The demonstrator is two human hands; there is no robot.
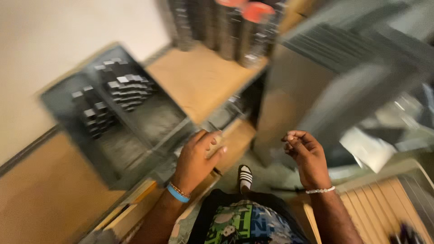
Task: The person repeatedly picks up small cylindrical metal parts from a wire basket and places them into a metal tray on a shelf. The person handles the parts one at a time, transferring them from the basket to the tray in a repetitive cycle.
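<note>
Loosely curled and holding nothing, the right hand (304, 156) hangs over the floor, while the left hand (197, 160) presses spread fingers on the wooden surface (199, 81) edge, seemingly for balance, beside a dark tray (149, 122) of metal blocks (129, 88).

You face a matt wooden bench (203, 81), a dull grey metal tray (135, 131) and stacked dark metal pieces (129, 88).

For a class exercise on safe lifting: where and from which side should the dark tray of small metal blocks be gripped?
Probably by the dark tray's raised near rim, from the side of the left hand. That edge faces the person, and the blocks sit toward the far end. Blur hides finer detail.
</note>
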